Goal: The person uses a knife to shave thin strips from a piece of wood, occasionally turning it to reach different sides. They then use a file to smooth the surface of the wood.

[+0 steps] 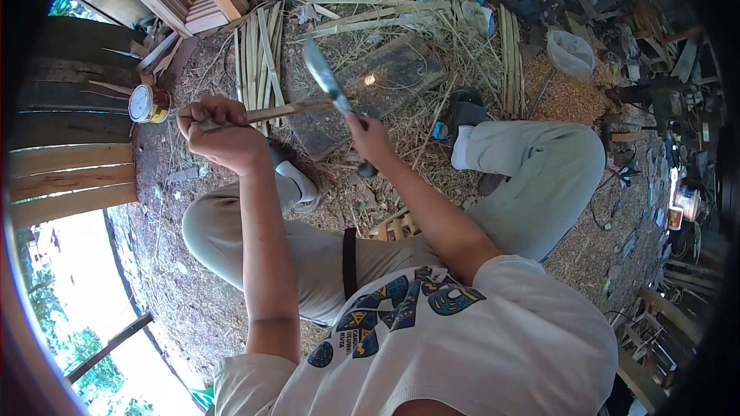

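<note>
My left hand (220,135) is closed round one end of a bamboo strip (274,112), which points to the right. In my right hand (368,139) is the handle of a broad-bladed knife (320,68), its blade slanting up and away to the left. Near the base of the blade, the knife overlaps the far end of the strip. Below both hands a dark wooden plank (393,69) lies on the ground between my feet, with a bright spot of light on it.
Bamboo strips (258,54) lie beyond my left hand, with more strips (510,54) at the right. A paint can (148,103) stands by the slatted wall (73,154). Shavings cover the ground, and a pale plastic bag (570,52) sits by a sawdust heap (566,96).
</note>
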Action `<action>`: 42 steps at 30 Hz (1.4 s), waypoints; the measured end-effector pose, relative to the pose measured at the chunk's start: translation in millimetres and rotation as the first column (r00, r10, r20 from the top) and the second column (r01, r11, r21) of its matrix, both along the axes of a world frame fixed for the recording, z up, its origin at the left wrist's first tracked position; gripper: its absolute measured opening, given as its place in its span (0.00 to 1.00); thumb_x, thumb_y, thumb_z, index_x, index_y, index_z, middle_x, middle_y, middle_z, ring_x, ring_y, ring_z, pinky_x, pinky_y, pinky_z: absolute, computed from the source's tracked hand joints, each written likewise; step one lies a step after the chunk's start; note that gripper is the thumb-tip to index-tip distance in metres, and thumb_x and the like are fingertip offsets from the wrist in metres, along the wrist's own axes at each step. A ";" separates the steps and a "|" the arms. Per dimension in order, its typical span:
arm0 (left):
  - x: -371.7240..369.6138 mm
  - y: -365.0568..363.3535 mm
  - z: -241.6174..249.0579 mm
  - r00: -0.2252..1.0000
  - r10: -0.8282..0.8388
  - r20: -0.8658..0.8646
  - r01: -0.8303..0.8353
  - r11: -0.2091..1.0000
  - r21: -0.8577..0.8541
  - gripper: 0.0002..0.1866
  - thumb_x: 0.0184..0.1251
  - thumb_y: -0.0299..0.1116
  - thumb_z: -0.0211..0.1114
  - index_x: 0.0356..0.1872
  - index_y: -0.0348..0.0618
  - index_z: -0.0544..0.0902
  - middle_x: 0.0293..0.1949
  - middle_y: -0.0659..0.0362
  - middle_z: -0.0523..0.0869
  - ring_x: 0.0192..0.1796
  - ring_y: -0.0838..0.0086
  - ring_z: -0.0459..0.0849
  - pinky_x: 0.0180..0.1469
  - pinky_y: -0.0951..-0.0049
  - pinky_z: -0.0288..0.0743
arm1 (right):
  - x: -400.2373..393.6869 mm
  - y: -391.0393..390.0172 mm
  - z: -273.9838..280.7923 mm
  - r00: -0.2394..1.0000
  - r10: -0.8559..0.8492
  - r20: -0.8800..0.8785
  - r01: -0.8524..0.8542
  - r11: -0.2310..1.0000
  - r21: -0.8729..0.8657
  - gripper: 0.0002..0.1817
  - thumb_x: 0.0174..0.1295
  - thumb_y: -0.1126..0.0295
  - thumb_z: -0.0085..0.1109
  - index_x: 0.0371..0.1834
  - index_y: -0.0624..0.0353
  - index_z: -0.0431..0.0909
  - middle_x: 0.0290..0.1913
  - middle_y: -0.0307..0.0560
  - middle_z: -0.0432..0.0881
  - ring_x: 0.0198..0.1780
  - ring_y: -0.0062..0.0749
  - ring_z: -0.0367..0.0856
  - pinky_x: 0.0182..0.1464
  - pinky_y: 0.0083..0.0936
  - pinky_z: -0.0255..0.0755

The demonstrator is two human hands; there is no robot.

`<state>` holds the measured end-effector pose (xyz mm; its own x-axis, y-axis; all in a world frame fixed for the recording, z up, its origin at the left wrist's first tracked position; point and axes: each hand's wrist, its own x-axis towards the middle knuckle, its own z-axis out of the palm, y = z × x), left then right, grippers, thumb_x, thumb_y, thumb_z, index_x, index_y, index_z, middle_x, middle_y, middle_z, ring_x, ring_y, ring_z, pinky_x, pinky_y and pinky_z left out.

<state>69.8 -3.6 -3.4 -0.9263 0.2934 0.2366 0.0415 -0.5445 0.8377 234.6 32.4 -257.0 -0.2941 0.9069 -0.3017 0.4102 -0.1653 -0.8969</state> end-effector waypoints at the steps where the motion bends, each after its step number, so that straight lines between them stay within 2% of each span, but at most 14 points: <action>1: 2.8 2.0 1.5 0.999 0.045 0.004 -0.045 0.999 -0.028 0.08 0.62 0.42 0.42 0.34 0.51 0.62 0.20 0.61 0.67 0.20 0.77 0.57 0.20 0.76 0.51 | -9.1 -0.6 29.2 0.986 0.068 -0.151 -0.080 0.994 -0.070 0.31 0.76 0.40 0.55 0.26 0.58 0.77 0.16 0.35 0.71 0.13 0.25 0.70 0.18 0.29 0.65; 5: 4.1 1.1 -0.2 0.999 0.033 0.022 -0.032 0.999 -0.032 0.08 0.62 0.42 0.41 0.33 0.51 0.61 0.22 0.61 0.68 0.21 0.79 0.57 0.21 0.77 0.49 | -17.0 -9.3 35.1 0.936 0.112 -0.335 -0.193 0.956 -0.221 0.29 0.76 0.42 0.58 0.27 0.56 0.74 0.18 0.33 0.70 0.14 0.21 0.68 0.17 0.27 0.62; 7: -1.7 2.0 -0.7 0.997 0.060 0.040 -0.058 0.998 -0.030 0.09 0.62 0.43 0.41 0.33 0.51 0.61 0.22 0.62 0.68 0.21 0.79 0.57 0.21 0.77 0.49 | -1.5 -13.7 8.0 0.966 -0.100 -0.237 -0.026 0.878 -0.478 0.29 0.76 0.43 0.58 0.25 0.55 0.71 0.16 0.34 0.68 0.13 0.22 0.67 0.16 0.30 0.62; 9: -1.6 3.7 1.0 0.995 0.081 0.058 -0.080 0.996 -0.027 0.09 0.61 0.43 0.41 0.32 0.51 0.61 0.22 0.63 0.68 0.22 0.80 0.57 0.21 0.77 0.48 | 34.7 -9.3 -86.7 0.997 -0.078 0.002 0.069 0.872 -0.485 0.35 0.76 0.38 0.53 0.29 0.63 0.83 0.20 0.46 0.79 0.18 0.38 0.77 0.22 0.39 0.69; 12: 11.7 7.8 1.8 0.999 0.022 0.034 -0.020 0.998 -0.054 0.10 0.61 0.44 0.42 0.32 0.51 0.61 0.22 0.64 0.67 0.22 0.80 0.56 0.22 0.77 0.48 | 68.2 5.9 -74.4 0.954 0.105 0.281 0.031 0.898 -0.440 0.33 0.77 0.41 0.54 0.29 0.63 0.81 0.20 0.46 0.78 0.18 0.39 0.77 0.22 0.40 0.70; 16: 5.6 5.5 -3.5 0.996 -0.083 -0.039 0.081 0.996 -0.039 0.11 0.62 0.45 0.42 0.32 0.50 0.61 0.22 0.63 0.66 0.21 0.80 0.57 0.22 0.77 0.50 | 61.8 10.5 -36.8 0.981 0.040 0.192 0.079 0.815 -0.574 0.30 0.76 0.43 0.55 0.29 0.61 0.80 0.21 0.48 0.79 0.22 0.42 0.80 0.27 0.42 0.73; 18: 2.7 7.6 -2.1 0.995 -0.090 -0.043 0.089 0.996 -0.025 0.10 0.63 0.44 0.41 0.32 0.50 0.61 0.22 0.62 0.67 0.21 0.80 0.58 0.21 0.77 0.51 | 48.0 7.6 -11.4 0.971 0.121 0.206 -0.068 0.967 -0.247 0.23 0.73 0.49 0.62 0.33 0.61 0.80 0.26 0.53 0.83 0.29 0.49 0.86 0.34 0.45 0.76; 19: 2.8 10.7 3.0 1.000 0.000 -0.031 -0.002 0.999 -0.053 0.09 0.65 0.42 0.40 0.33 0.50 0.61 0.21 0.61 0.66 0.21 0.79 0.60 0.21 0.76 0.53 | 37.3 5.5 -5.2 0.971 0.119 0.207 -0.065 0.966 -0.249 0.23 0.73 0.49 0.62 0.33 0.61 0.80 0.26 0.53 0.83 0.29 0.49 0.86 0.34 0.45 0.76; 21: 4.3 15.5 8.2 0.996 0.087 -0.022 -0.089 0.992 -0.084 0.08 0.67 0.41 0.39 0.34 0.50 0.61 0.21 0.61 0.66 0.21 0.79 0.61 0.21 0.75 0.55 | 12.3 1.9 8.1 0.988 0.126 0.091 -0.139 0.978 0.155 0.20 0.69 0.55 0.67 0.43 0.63 0.77 0.28 0.54 0.83 0.32 0.51 0.86 0.41 0.46 0.77; 27: -7.8 12.0 -4.0 0.991 0.064 -0.120 -0.077 0.991 -0.106 0.06 0.69 0.38 0.39 0.35 0.51 0.61 0.19 0.61 0.69 0.16 0.78 0.60 0.17 0.77 0.53 | -15.8 -17.7 80.1 0.927 0.375 0.007 -0.356 0.872 0.335 0.21 0.64 0.64 0.68 0.56 0.63 0.77 0.41 0.65 0.86 0.41 0.60 0.88 0.42 0.49 0.78; 32: -8.2 13.5 -3.1 0.991 0.135 -0.022 -0.137 0.987 -0.085 0.06 0.69 0.39 0.39 0.35 0.51 0.62 0.20 0.60 0.70 0.16 0.79 0.58 0.17 0.78 0.51 | 35.5 -30.8 -78.9 0.961 0.163 0.226 -0.161 0.987 -0.026 0.20 0.65 0.68 0.65 0.56 0.68 0.77 0.34 0.63 0.86 0.35 0.54 0.87 0.39 0.47 0.78; 35: -7.5 16.0 -6.9 0.991 0.102 -0.089 -0.110 0.990 -0.089 0.07 0.70 0.40 0.38 0.38 0.51 0.62 0.21 0.60 0.71 0.17 0.79 0.60 0.17 0.78 0.53 | 67.7 -8.0 -58.0 0.831 0.342 0.438 -0.304 0.940 -0.156 0.16 0.68 0.71 0.63 0.55 0.67 0.75 0.33 0.60 0.86 0.36 0.55 0.88 0.41 0.50 0.79; 37: 2.2 17.0 -1.6 0.994 0.073 -0.082 -0.076 0.996 -0.036 0.08 0.74 0.40 0.38 0.39 0.50 0.62 0.21 0.59 0.72 0.18 0.77 0.63 0.18 0.77 0.58 | 71.6 4.1 -29.9 0.921 0.352 0.169 -0.230 0.840 -0.492 0.14 0.69 0.67 0.63 0.51 0.65 0.78 0.29 0.56 0.83 0.30 0.47 0.85 0.36 0.47 0.77; 42: 18.5 19.3 4.1 0.936 -0.064 -0.346 0.051 0.998 -0.047 0.11 0.89 0.39 0.45 0.43 0.44 0.61 0.21 0.56 0.74 0.18 0.71 0.73 0.26 0.66 0.80 | 26.2 2.8 37.9 0.986 0.167 0.012 -0.163 0.974 -0.156 0.23 0.77 0.52 0.59 0.37 0.64 0.78 0.21 0.43 0.73 0.23 0.31 0.75 0.28 0.37 0.68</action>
<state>88.3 15.7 0.7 -0.7696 0.3580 0.5287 0.3031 -0.5241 0.7959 260.9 35.3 -219.0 -0.4267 0.7886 -0.4428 0.4655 -0.2282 -0.8551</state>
